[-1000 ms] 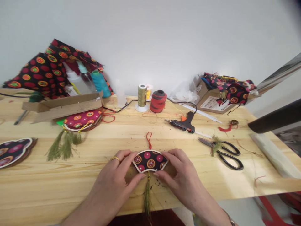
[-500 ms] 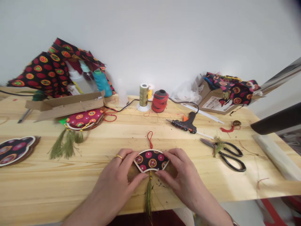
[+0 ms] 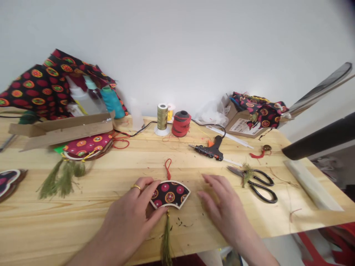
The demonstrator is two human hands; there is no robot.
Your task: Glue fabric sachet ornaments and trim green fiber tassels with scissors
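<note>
Fingers of the left hand (image 3: 126,210): closed lightly on one end of the piece, thumb at its lower edge, fingertips at its upper.
Fingers of the right hand (image 3: 227,208): loosely curled, thumb and index parted, gripping nothing, just beside the other end.
Fan-shaped ornament (image 3: 170,196): between the hands, seemingly flat on the wooden table (image 3: 55,221).
Red loop (image 3: 168,169): above its curved top edge.
Olive tassel (image 3: 166,236): below it, reaching the table's near edge.
Step in hand: positioning or checking the ornament, I'd judge; its patterned front, loop and tassel all look in place.
Next move: calls for a steady left hold, clear of the tassel.
Scissors (image 3: 263,184): right of the right hand, olive threads across them.
Glue gun (image 3: 206,150): farther back, lying on its side.
</note>
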